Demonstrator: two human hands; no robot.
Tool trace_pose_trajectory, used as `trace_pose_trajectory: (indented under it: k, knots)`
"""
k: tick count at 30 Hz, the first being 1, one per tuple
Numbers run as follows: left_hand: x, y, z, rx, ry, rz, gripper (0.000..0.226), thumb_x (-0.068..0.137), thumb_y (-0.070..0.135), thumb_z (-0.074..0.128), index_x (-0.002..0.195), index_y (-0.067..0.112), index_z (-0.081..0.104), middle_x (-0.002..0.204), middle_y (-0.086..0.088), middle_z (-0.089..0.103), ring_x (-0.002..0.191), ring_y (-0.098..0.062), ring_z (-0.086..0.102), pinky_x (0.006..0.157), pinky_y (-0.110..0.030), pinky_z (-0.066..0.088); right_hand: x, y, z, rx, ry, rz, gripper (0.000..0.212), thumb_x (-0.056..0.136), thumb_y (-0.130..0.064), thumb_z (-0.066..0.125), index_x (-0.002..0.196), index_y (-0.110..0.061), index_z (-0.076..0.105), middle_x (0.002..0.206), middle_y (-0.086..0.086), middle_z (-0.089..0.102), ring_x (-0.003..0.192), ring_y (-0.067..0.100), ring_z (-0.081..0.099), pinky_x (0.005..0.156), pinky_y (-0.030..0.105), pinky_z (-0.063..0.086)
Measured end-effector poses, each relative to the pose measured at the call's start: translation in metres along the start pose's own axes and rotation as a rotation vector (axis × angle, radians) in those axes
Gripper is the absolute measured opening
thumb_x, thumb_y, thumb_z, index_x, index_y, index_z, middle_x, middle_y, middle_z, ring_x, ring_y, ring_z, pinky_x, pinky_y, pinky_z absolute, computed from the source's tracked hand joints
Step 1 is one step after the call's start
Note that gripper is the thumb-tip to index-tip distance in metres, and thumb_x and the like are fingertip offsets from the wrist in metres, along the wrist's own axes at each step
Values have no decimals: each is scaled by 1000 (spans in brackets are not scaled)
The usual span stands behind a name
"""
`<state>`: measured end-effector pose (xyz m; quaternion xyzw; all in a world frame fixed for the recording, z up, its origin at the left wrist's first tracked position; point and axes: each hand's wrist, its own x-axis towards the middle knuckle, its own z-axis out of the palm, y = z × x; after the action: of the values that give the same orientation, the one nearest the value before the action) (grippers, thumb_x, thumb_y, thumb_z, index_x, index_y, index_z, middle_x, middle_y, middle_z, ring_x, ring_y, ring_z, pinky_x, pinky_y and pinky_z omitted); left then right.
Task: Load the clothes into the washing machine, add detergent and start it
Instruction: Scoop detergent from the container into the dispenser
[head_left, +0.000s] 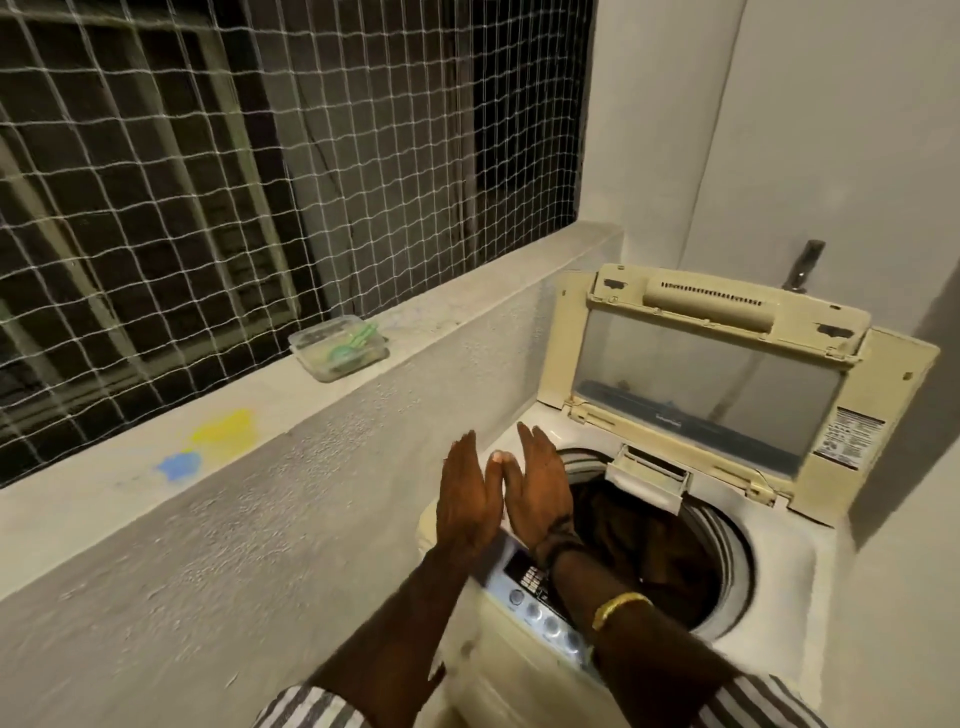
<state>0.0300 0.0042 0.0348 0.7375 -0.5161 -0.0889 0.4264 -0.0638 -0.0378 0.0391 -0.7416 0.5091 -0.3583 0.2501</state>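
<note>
Left hand (465, 493) and right hand (540, 493): fingers straight, palms facing each other, a narrow gap between, holding nothing; raised over near-left corner of machine. Gold bracelet (621, 605) on right wrist.

Top-loading washing machine (810, 571) at right, drum mouth facing up. Dark clothes (649, 540) inside drum. Lid (711, 384) stands open on far side, glass panel facing camera. Control panel (545, 618) along near edge, buttons blurred. Label (847, 436) at lid's right end, print unreadable.

Clear plastic container (337, 348) with green scoop on ledge (260, 405), left. Netting (208, 156) beyond.
</note>
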Motion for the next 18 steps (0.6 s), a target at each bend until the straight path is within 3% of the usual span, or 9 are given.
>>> trace_pose_trajectory:
  k: [2,5,9,13,16,18]
  knots:
    - [10,-2,-14,-67,79,-21,63,103,50,32,152,11,36,155,-10,41,143,-25,39,119,-37,28,8,-20,7,88,0,-10,53,103,-44,37,152,-22,37,157,6,39,145,23,34,121,38,23]
    - [26,4,-37,-168,201,-31,63,100,52,32,149,14,42,149,-6,50,136,-21,47,116,-41,36,21,-52,15,232,36,-9,53,102,-43,46,150,-21,40,152,5,45,138,22,43,117,41,33]
    - [50,14,-75,-252,380,25,51,101,43,39,137,11,53,131,-6,63,118,-19,60,102,-38,49,38,-97,21,396,45,20,61,96,-51,55,149,-23,41,149,5,48,130,23,52,109,45,43]
    - [70,15,-108,-323,572,41,39,100,36,47,129,12,58,119,5,64,106,-6,59,93,-31,52,55,-138,24,541,36,79,61,93,-47,62,146,-21,46,141,5,55,120,21,59,99,29,46]
    - [85,8,-132,-308,669,38,36,94,24,51,127,10,58,118,-2,65,105,-13,61,93,-35,54,68,-162,27,578,8,112,57,94,-42,63,143,-16,50,139,5,58,120,19,59,90,16,37]
    - [95,0,-145,-296,700,4,41,89,19,52,128,8,57,122,-7,64,110,-21,61,96,-43,54,76,-175,31,599,-9,125,56,94,-40,64,141,-14,52,137,7,60,119,19,60,88,15,35]
